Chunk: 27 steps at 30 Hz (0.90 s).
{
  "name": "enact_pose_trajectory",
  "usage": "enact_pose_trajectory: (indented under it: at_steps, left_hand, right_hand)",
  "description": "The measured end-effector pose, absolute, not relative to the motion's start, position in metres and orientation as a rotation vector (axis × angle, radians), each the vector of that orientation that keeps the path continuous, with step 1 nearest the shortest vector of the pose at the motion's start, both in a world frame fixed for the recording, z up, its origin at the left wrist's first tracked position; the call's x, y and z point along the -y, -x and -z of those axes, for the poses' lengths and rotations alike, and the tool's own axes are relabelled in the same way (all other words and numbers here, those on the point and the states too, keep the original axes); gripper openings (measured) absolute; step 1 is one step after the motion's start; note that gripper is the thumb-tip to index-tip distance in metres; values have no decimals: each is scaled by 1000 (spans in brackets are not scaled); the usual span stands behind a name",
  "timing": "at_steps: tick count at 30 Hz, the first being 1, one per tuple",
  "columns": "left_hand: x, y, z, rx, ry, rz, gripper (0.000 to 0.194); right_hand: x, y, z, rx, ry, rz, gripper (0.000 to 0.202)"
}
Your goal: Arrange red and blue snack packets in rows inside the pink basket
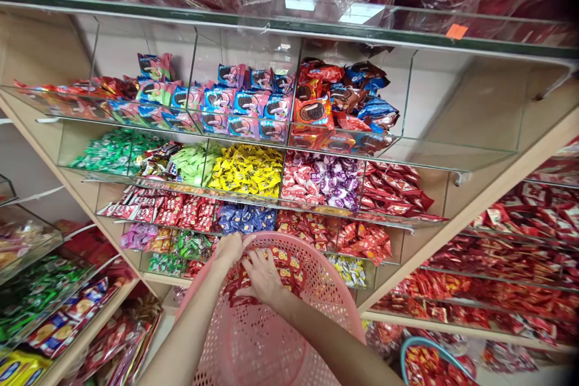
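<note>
A pink perforated plastic basket [337,274] is tilted with its far rim against the lower shelves. My left hand [228,248] is closed on the basket's rim at the far left. Inside, small red wrapped candies [287,265] lie against the far wall, and the near part of the basket shows bare pink plastic. My right hand [263,277] reaches in and rests on these candies, back upward, fingers spread and thumb apart. Its fingertips touch the wrappers; what lies under the palm is hidden. Just beyond the rim are shelf bins with red packets [307,226] and blue packets [246,217].
Glass-fronted shelves hold yellow candies [246,169], green candies [117,151] and cookie packs [244,102]. A wooden upright [452,226] slants at right. A teal-rimmed basket [404,344] with red packets stands low right. More stocked shelves [49,289] are at left.
</note>
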<state>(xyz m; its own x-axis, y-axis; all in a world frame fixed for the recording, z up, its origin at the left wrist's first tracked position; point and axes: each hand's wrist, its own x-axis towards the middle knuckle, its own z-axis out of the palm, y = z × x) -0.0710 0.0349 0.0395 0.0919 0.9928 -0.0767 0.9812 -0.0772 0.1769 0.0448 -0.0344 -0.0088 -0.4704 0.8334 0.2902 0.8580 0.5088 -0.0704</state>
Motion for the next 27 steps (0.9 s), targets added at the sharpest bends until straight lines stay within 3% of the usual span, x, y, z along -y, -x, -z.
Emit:
enact_pose_trajectory:
  at_steps: [14, 17, 22, 27]
  left_hand:
    - [-37, 71, -39, -2002, -2190, -71, 69]
    - [-39, 72, -37, -2006, -2197, -82, 70]
    - [-40, 74, -36, -1976, -2225, -79, 73]
    - [-40, 74, -38, -1988, -2180, -60, 71]
  right_hand:
    - [41, -51, 5, 2437, 1416, 47, 82]
    - [46, -56, -8, 2421, 1326, 64, 73]
    - [31, -96, -33, 2247, 1439, 85, 38]
    - [-8, -173, -34, 2029, 1868, 160, 33]
